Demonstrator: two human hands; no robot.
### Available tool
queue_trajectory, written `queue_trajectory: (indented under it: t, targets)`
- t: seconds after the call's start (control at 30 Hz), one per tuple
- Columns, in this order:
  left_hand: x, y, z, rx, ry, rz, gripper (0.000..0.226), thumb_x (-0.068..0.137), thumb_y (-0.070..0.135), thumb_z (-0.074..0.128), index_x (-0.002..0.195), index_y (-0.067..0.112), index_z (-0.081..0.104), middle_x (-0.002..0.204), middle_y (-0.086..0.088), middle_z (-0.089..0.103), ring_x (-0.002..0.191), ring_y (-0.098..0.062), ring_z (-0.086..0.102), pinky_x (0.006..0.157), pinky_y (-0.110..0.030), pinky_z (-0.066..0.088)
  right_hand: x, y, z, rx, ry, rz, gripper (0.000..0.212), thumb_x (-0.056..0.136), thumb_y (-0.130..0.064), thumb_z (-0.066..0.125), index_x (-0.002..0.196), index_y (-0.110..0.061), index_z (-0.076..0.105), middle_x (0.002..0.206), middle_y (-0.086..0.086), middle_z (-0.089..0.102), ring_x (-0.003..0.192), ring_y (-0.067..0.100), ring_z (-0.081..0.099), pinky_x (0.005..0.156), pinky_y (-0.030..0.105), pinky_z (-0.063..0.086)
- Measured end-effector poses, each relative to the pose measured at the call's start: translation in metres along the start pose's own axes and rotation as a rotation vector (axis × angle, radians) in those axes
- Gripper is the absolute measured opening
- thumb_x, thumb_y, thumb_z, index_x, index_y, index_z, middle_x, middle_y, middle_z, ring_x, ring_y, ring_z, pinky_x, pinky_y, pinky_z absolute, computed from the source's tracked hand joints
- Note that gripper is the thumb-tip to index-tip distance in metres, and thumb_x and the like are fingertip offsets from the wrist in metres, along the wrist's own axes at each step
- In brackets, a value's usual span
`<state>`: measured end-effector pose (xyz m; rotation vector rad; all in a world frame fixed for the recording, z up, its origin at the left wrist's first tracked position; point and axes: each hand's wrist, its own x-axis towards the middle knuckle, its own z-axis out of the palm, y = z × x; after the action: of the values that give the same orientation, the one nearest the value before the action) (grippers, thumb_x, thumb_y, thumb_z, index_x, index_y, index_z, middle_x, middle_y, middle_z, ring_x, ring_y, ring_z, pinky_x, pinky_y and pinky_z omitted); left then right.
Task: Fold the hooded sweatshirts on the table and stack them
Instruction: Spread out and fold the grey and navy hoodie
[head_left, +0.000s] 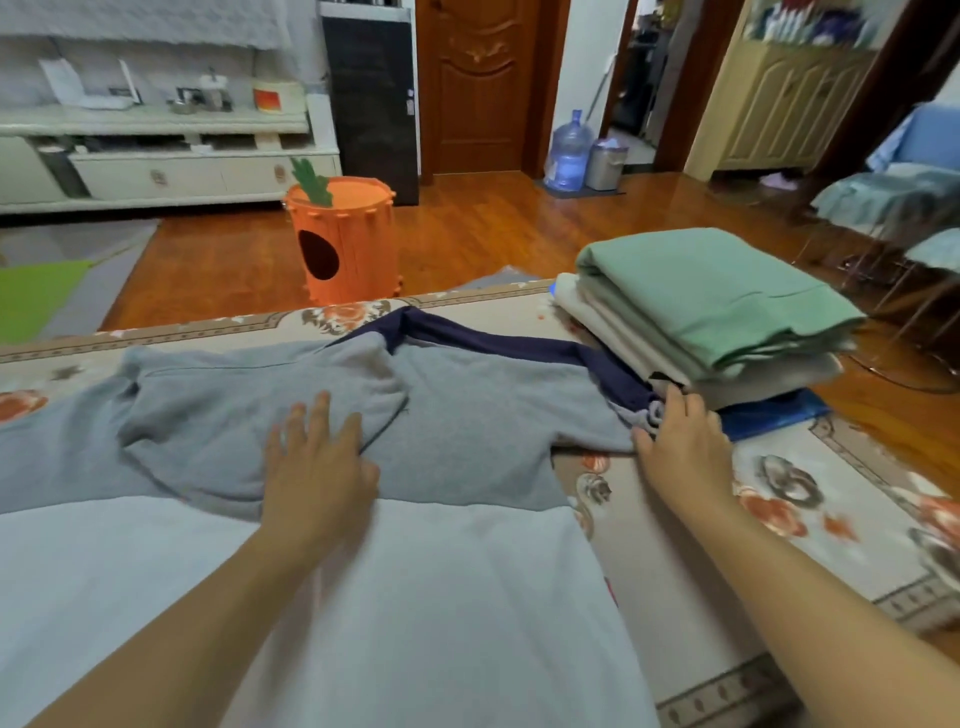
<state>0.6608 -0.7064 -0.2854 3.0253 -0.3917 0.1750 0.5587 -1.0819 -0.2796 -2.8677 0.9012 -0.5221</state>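
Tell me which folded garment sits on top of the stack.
The green folded garment tops the stack at the table's far right; the cream ones lie beneath it, and a blue one is at the bottom.

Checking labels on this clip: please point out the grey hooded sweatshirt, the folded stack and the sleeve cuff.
grey hooded sweatshirt (467, 410): head view, on its chest panel.
folded stack (701, 291): head view, on the green top garment.
sleeve cuff (648, 413): head view, on the cuff's ribbed end.

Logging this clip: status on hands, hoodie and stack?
Left hand flat on grey sweatshirt. Right hand at its sleeve cuff, grip unclear. Sweatshirt spread out, unfolded. Folded stack right beside the cuff.
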Motion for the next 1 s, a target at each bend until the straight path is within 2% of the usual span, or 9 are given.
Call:
queue_trajectory:
  t: [0.2, 0.37, 0.5, 0.57, 0.67, 0.7, 0.8, 0.9, 1.0]
  targets:
    - [-0.027, 0.015, 0.03, -0.054, -0.043, 0.016, 0.064, 0.096, 0.05, 0.016, 0.151, 0.032, 0.043, 0.161, -0.008, 0.033, 0.146, -0.032, 0.027, 0.122, -0.05, 0.016, 0.014, -0.034, -0.016, 0.033, 0.047, -0.094, 0.017, 0.081, 0.002, 0.061, 0.097, 0.006, 0.059, 0.096, 0.027, 0.063, 0.092, 0.045, 0.06, 0.074, 0.049, 0.049]
    - [-0.028, 0.017, 0.028, -0.049, -0.021, -0.001, 0.069, 0.094, 0.053, 0.01, 0.153, 0.033, 0.039, 0.163, -0.006, 0.029, 0.15, -0.03, 0.022, 0.124, -0.047, 0.011, 0.088, -0.089, -0.098, 0.186, -0.052, 0.029, 0.024, 0.093, -0.027, 0.058, 0.103, -0.005, 0.063, 0.108, 0.021, 0.064, 0.097, 0.04, 0.059, 0.072, 0.035, 0.04]
    - [-0.019, 0.013, 0.02, -0.177, -0.139, -0.008, 0.071, 0.086, 0.056, 0.023, 0.149, 0.033, 0.045, 0.163, -0.004, 0.029, 0.151, -0.028, 0.021, 0.125, -0.046, 0.01, 0.117, -0.137, -0.15, 0.251, -0.094, 0.117, 0.032, 0.094, -0.029, 0.053, 0.117, -0.006, 0.059, 0.108, 0.015, 0.061, 0.092, 0.033, 0.061, 0.067, 0.032, 0.043]
    - [-0.011, 0.007, -0.006, -0.643, -0.229, -0.1, 0.059, 0.074, 0.058, 0.046, 0.122, 0.035, 0.07, 0.152, -0.004, 0.044, 0.14, -0.025, 0.041, 0.119, -0.046, 0.027, 0.094, -0.173, -0.161, 0.27, -0.188, -0.172, 0.023, 0.093, -0.03, 0.053, 0.102, -0.012, 0.065, 0.09, 0.007, 0.061, 0.078, 0.025, 0.059, 0.06, 0.031, 0.042]
    - [-0.02, -0.011, -0.051, -1.376, -0.046, -0.404, 0.011, 0.093, 0.022, 0.063, 0.098, 0.027, 0.072, 0.132, -0.007, 0.062, 0.119, -0.025, 0.061, 0.107, -0.047, 0.046, 0.02, -0.217, -0.147, 0.343, -0.51, -0.616, 0.013, 0.091, -0.029, 0.057, 0.078, -0.027, 0.059, 0.083, 0.001, 0.06, 0.09, 0.031, 0.064, 0.073, 0.038, 0.048]
    - [-0.025, -0.019, -0.059, -1.617, -0.076, -0.571, 0.014, 0.098, 0.026, 0.058, 0.104, 0.018, 0.067, 0.125, -0.012, 0.064, 0.114, -0.032, 0.065, 0.103, -0.054, 0.049, -0.013, -0.224, -0.138, 0.306, -0.626, -0.746, 0.007, 0.092, -0.035, 0.059, 0.089, -0.029, 0.062, 0.095, 0.001, 0.064, 0.1, 0.031, 0.064, 0.079, 0.038, 0.049]
    - [-0.05, -0.03, -0.066, -1.887, -0.401, -0.818, 0.049, 0.098, 0.052, 0.049, 0.116, 0.007, 0.058, 0.111, -0.02, 0.069, 0.107, -0.039, 0.067, 0.096, -0.064, 0.05, -0.084, -0.226, -0.102, 0.166, -0.905, -0.893, 0.076, 0.088, -0.064, 0.06, 0.151, -0.03, 0.034, 0.144, -0.002, 0.055, 0.129, 0.025, 0.053, 0.104, 0.037, 0.044]
    - [-0.063, -0.027, -0.047, -1.694, -0.41, -0.748, 0.03, 0.097, 0.036, 0.062, 0.113, 0.01, 0.064, 0.106, -0.014, 0.071, 0.095, -0.03, 0.069, 0.088, -0.053, 0.058, -0.084, -0.197, -0.067, 0.222, -0.752, -0.787, 0.07, 0.093, -0.052, 0.059, 0.154, -0.033, 0.03, 0.149, -0.001, 0.049, 0.132, 0.024, 0.048, 0.106, 0.036, 0.04]
    - [-0.059, -0.022, -0.032, -1.484, -0.257, -0.704, 0.033, 0.095, 0.02, 0.069, 0.125, 0.013, 0.058, 0.12, -0.01, 0.066, 0.097, -0.027, 0.069, 0.081, -0.052, 0.061, -0.046, -0.151, -0.041, -0.125, -0.558, -0.722, 0.079, 0.088, -0.026, 0.062, 0.156, -0.03, 0.021, 0.159, 0.005, 0.025, 0.143, 0.031, 0.026, 0.113, 0.042, 0.032]
